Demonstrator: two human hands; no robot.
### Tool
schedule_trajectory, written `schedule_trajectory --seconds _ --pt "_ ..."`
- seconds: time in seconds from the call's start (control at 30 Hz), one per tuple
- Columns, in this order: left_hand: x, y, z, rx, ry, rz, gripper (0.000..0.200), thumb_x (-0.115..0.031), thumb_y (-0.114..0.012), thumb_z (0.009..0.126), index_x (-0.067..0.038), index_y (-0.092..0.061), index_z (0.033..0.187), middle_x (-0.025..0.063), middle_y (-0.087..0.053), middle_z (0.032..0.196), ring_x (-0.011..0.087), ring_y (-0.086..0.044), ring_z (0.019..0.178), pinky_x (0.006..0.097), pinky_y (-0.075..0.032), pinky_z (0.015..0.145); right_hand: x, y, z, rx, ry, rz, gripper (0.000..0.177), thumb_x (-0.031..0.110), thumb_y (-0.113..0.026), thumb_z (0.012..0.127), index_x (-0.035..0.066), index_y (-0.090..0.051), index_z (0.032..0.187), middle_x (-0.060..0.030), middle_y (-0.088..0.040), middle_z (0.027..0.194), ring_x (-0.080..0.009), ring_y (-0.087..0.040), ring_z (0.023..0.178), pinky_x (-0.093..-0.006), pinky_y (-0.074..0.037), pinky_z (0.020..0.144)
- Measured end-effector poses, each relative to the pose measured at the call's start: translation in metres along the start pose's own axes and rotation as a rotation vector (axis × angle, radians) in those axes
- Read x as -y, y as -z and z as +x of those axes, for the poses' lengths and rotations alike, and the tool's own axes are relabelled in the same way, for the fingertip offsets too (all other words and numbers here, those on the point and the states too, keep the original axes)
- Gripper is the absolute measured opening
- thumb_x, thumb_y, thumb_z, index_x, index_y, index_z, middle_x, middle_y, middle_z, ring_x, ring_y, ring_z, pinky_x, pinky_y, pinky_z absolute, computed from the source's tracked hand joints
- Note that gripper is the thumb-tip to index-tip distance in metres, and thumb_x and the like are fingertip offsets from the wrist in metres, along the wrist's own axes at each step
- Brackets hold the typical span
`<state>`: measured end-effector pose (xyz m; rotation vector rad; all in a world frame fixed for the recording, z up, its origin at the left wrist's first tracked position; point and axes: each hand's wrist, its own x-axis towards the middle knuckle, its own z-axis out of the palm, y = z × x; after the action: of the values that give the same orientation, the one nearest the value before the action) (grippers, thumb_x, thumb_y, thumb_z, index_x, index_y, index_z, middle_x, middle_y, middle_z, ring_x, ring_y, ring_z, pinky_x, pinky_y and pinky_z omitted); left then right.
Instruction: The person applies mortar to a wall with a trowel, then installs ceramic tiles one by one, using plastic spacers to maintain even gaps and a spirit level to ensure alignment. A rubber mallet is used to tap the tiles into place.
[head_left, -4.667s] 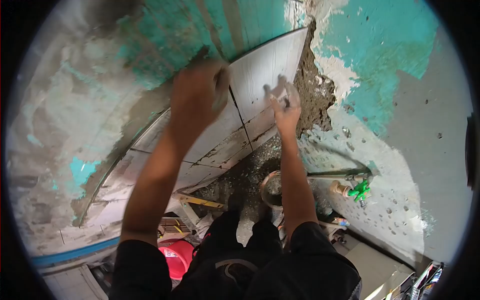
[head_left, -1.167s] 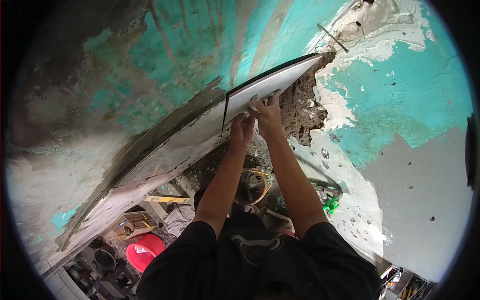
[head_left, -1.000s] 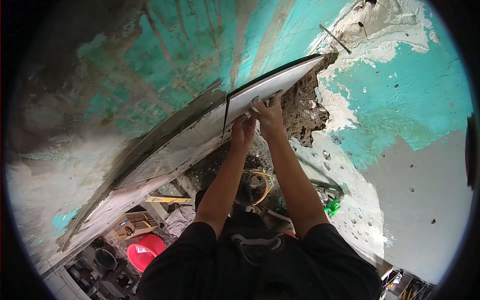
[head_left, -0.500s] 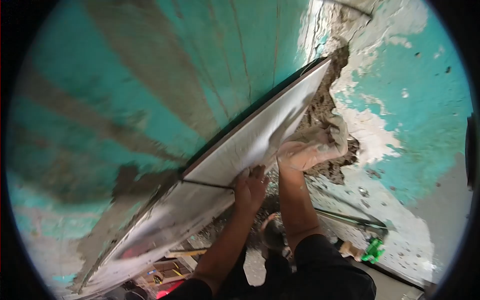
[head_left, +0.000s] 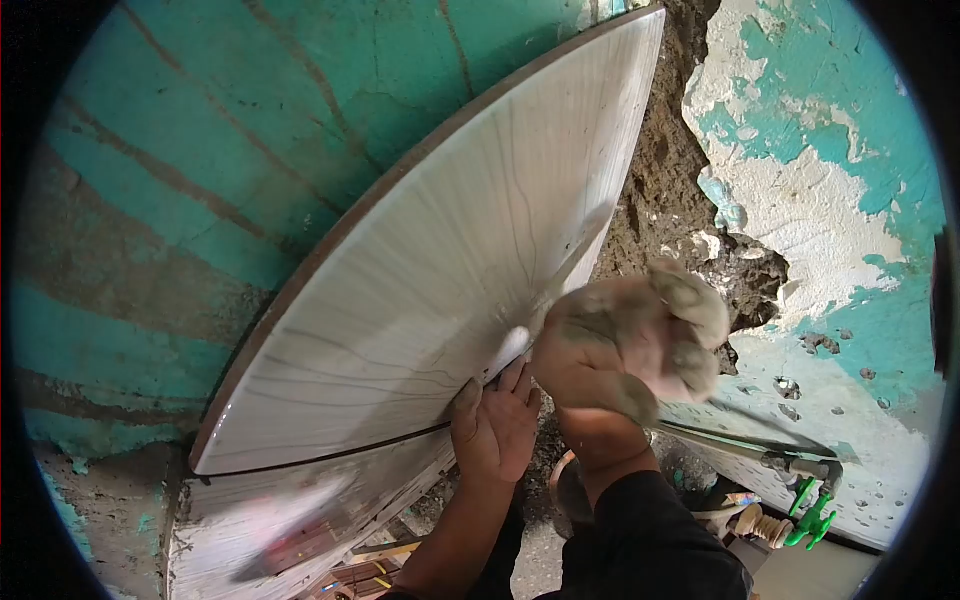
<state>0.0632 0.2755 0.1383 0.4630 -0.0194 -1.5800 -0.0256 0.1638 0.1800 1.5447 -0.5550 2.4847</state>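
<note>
A large glossy wall tile point(head_left: 440, 250) with grey-brown veining stands against the wall, its brown edge facing the green surface. Below it lies another pale tile point(head_left: 260, 520), with a dark narrow joint between the two. My left hand point(head_left: 495, 425) rests with outstretched fingers at the upper tile's bottom edge, near the joint. Smeared with grey mortar, my right hand point(head_left: 630, 340) is held up beside the tile's right side, fingers curled in a loose fist and nothing in the palm.
Rough mortar point(head_left: 665, 150) shows in a broken strip right of the tile. Peeling green and white wall point(head_left: 820, 170) continues rightward. A pipe point(head_left: 740, 445) with a green-handled tap point(head_left: 812, 510) runs low on the right. A round bucket-like rim point(head_left: 560, 485) is partly hidden behind my right arm.
The view has moved closer and tilted, so the upper tile looks larger and more face-on. My left hand remains at the joint; my right hand stays curled beside the tile.
</note>
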Motion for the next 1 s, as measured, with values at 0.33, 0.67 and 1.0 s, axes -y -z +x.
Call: schedule_trajectory --seconds 0.33,0.67,1.0 --pt "0.003 0.009 0.003 -0.023 -0.020 0.103 0.075 -0.042 -0.059 0.077 -0.004 -0.029 0.134 0.0177 -0.036 0.135 0.0290 -0.031 0.126 0.0409 -0.023 0.105 -0.007 -0.017 -0.002 -0.155 0.157 -0.100 0.049 0.052 -0.026 0.094 0.010 -0.039 0.116 -0.0142 -0.047 0.112 -0.0205 -0.047 0.100 -0.0323 -0.041 0.087" --pt "0.008 0.004 0.003 -0.077 -0.089 0.136 0.081 -0.048 -0.057 0.077 0.001 -0.026 0.135 0.0230 -0.030 0.139 0.0333 -0.029 0.128 0.0427 -0.020 0.108 -0.024 -0.037 0.009 -0.290 0.125 0.000 0.045 0.049 -0.029 0.095 0.009 -0.042 0.111 -0.0124 -0.048 0.105 -0.0209 -0.047 0.096 -0.0309 -0.039 0.086" --pt "0.007 0.006 0.002 -0.088 -0.047 -0.032 0.077 -0.033 -0.069 0.072 -0.008 -0.031 0.134 0.0140 -0.034 0.136 0.0265 -0.030 0.127 0.0379 -0.020 0.109 -0.030 -0.035 0.015 -0.318 0.178 0.138 0.034 0.035 -0.036 0.097 0.006 -0.048 0.110 -0.0179 -0.050 0.108 -0.0198 -0.050 0.091 -0.0295 -0.044 0.080"
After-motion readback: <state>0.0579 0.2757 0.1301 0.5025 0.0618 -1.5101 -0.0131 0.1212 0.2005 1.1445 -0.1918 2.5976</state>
